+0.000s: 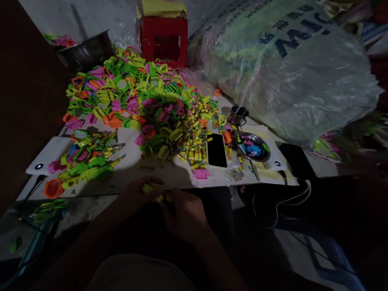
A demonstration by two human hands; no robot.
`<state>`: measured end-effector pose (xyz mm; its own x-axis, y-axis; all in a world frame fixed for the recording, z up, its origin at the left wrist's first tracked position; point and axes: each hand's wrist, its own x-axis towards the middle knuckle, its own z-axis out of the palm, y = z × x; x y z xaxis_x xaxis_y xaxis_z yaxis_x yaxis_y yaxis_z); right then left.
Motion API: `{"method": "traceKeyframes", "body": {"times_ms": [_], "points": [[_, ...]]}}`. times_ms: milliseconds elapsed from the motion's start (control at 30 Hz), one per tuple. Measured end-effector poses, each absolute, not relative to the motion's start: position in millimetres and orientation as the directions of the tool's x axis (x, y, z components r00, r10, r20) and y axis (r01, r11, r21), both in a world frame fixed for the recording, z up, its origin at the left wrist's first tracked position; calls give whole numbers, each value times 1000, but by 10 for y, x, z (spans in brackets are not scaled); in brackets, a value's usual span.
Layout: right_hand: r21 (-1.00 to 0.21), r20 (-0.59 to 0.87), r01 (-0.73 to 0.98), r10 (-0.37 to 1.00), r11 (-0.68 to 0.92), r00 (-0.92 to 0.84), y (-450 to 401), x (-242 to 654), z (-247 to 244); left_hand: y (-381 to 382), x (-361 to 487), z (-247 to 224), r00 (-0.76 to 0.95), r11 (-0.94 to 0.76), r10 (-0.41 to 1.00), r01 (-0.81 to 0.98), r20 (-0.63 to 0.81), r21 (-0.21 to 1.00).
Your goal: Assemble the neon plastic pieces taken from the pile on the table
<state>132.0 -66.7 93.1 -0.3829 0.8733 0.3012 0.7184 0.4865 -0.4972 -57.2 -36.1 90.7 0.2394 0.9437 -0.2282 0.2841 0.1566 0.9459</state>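
Both hands meet just in front of the table edge, in dim light. My left hand point(138, 194) is closed round a small yellow-green plastic piece point(148, 188). Close against it, the fingers of my right hand point(186, 209) pinch the other end of the same piece, or a second part touching it; I cannot tell which. Beyond the hands lies a large heap of bright plastic pieces point(116, 86) in green, yellow, pink and orange. Small yellow patterned pieces point(193, 148) are spread at its right side. A smaller pile of mixed parts point(88, 165) lies to the left.
A phone point(217, 150), a metal mug point(237, 115) and a metal bowl point(254, 147) with coloured bits stand to the right. Behind are a red box point(164, 40), a metal pan point(88, 50) and a large clear plastic sack point(295, 73). White devices with cables sit near both table ends.
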Motion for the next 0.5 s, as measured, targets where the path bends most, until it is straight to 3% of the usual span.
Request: {"method": "traceKeyframes", "body": {"times_ms": [100, 233, 500], "points": [[-491, 361, 739, 879, 462, -310, -641, 1233, 883, -390, -568, 848, 182, 232, 948, 172, -262, 957], [-429, 448, 794, 865, 431, -228, -600, 1189, 871, -448, -502, 837, 145, 209, 966, 53, -215, 976], [-342, 522, 810, 813, 477, -258, -599, 1275, 833, -466, -478, 886, 189, 172, 965, 71, -182, 983]]}}
